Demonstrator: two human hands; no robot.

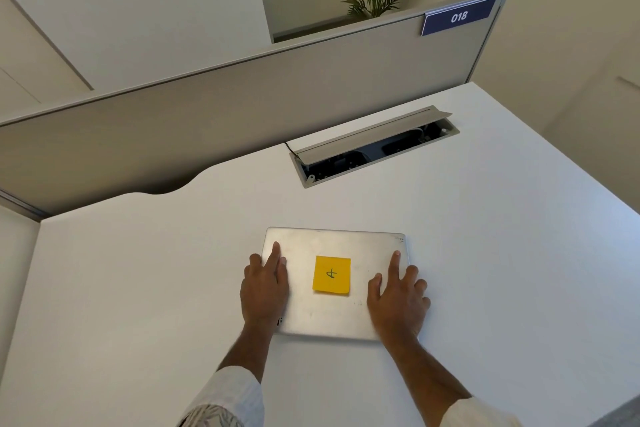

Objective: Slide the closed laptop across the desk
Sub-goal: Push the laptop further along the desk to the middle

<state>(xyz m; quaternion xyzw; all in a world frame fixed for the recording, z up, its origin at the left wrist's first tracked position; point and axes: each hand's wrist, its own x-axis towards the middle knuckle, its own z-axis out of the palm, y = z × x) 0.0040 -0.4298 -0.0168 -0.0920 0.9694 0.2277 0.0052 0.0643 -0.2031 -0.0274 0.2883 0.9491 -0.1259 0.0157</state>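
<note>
Head view: the closed laptop (334,282) is seen lying flat on the white table (485,270), near the front edge. The left hand (265,288) and right hand (398,298) are laid flat on the lid with fingers spread, gripping nothing. A yellow sticky note (331,274) is stuck between them. Risk is judged as follows: palms could slip on the smooth lid; uneven pressure could skew the laptop; a push straight ahead could carry it into the open cable hatch (375,146).
</note>
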